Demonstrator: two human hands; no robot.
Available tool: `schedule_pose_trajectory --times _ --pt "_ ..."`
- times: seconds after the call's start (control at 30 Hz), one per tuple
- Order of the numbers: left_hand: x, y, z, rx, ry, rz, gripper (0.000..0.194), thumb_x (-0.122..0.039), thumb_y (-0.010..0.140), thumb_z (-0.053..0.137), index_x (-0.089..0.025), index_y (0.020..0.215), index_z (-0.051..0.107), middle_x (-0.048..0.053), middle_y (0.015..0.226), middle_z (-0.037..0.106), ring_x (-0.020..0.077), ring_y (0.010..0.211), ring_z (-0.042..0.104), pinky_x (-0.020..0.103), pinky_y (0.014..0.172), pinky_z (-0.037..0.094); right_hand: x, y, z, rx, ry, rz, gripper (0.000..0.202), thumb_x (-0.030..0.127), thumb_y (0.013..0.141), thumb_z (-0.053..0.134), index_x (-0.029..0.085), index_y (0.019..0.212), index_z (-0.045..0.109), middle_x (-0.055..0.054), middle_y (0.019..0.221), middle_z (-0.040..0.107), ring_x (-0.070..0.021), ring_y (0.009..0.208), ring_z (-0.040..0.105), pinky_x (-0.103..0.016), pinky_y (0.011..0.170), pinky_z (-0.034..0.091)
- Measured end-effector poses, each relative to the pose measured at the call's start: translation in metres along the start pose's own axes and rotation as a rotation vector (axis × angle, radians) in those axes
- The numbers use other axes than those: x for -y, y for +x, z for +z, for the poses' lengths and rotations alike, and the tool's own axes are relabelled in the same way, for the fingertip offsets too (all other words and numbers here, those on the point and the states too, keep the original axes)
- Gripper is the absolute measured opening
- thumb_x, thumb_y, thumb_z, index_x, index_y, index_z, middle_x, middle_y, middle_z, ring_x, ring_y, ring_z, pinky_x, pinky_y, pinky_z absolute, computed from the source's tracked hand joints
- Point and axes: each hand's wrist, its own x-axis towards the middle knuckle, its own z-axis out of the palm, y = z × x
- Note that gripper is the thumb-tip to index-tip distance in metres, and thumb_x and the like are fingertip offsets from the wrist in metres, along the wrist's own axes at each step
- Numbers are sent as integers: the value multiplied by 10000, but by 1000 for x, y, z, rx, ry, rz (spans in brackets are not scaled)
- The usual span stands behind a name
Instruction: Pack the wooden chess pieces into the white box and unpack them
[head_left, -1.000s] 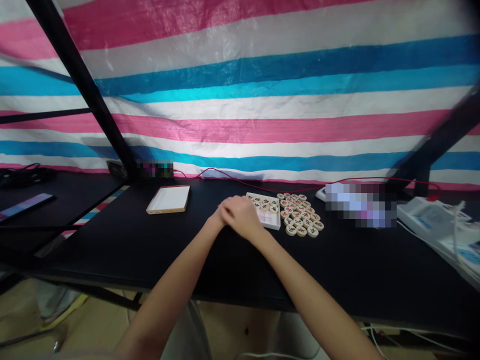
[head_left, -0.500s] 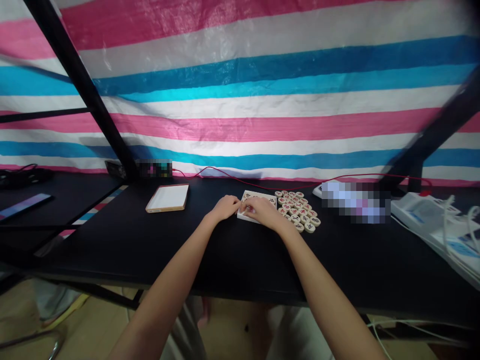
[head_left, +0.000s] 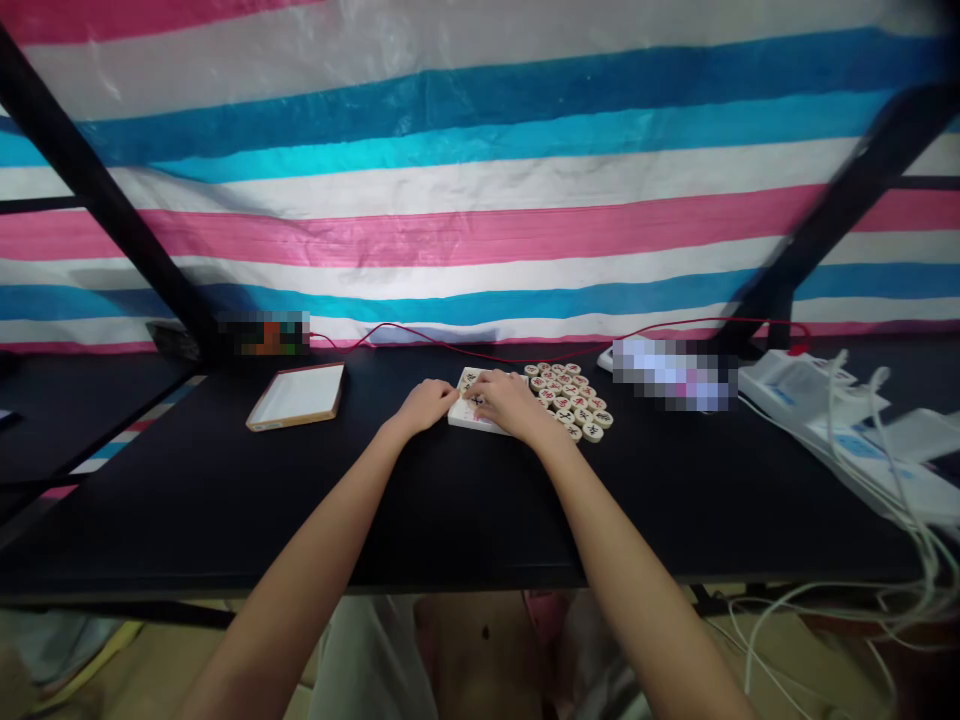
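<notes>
A shallow white box [head_left: 480, 426] stands in the middle of the black desk, holding round Chinese chess pieces [head_left: 470, 378] with printed characters. My left hand [head_left: 431, 403] rests at the box's left side, its fingers drawn together on the edge. Over the box lies my right hand [head_left: 508, 400], covering much of its inside. Its fingertips are apart and touch down among the pieces near the left part. I see no piece lifted in it. Just right of the box, several loose chess pieces [head_left: 580, 402] with red and black characters lie packed together, face up.
A shallow lid [head_left: 300, 392] with a white inside and brown rim lies at the left. A red cable [head_left: 442, 345] runs along the back. White power strips [head_left: 847, 400] and cords stand at the right. Dark metal posts [head_left: 127, 230] frame a striped sheet [head_left: 465, 240].
The view has shifted, so everything on the desk appears further left. My right hand's fingers, pinched together over the box before, now lie spread lower among the pieces. My left hand stays at the edge.
</notes>
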Motion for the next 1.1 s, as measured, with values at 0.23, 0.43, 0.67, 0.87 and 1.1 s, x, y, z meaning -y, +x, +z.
schedule_pose_trajectory --times 0.23,0.43,0.67,0.87,1.1 --pt "-3 -4 -2 -21 13 -8 370 -315 802 319 -137 626 591 56 657 599 144 611 485 253 577 308 2 1 0 10 14 17 227 162 784 602 191 1004 644 -92 1053 555 -228 1024 463 -332 817 377" --pt "2 -4 0 -18 50 -12 365 -343 818 303 -148 640 555 36 666 579 142 624 493 246 591 324 7 -2 -2 21 23 100 245 167 779 603 142 1023 623 -134 1101 528 -258 1058 462 -348 815 416" --pt "0 -3 -2 -12 60 1 358 -344 815 303 -151 626 537 29 665 567 146 637 495 251 615 345 15 -6 -6 57 118 113 248 96 798 547 117 1039 601 -138 1110 517 -212 959 541 -294 780 426" --pt "0 -4 -1 -11 61 -9 358 -352 819 308 -154 630 538 33 671 576 152 654 498 247 621 349 18 -3 -2 36 168 34 230 75 807 507 126 1010 602 -111 1041 543 -191 932 556 -272 782 411" --pt "-4 -5 -4 -8 39 5 375 -359 822 307 -148 638 555 47 686 596 154 651 512 251 611 337 7 -5 3 -286 324 -8 235 163 854 468 136 1062 573 -85 1041 549 -157 903 550 -267 810 402"
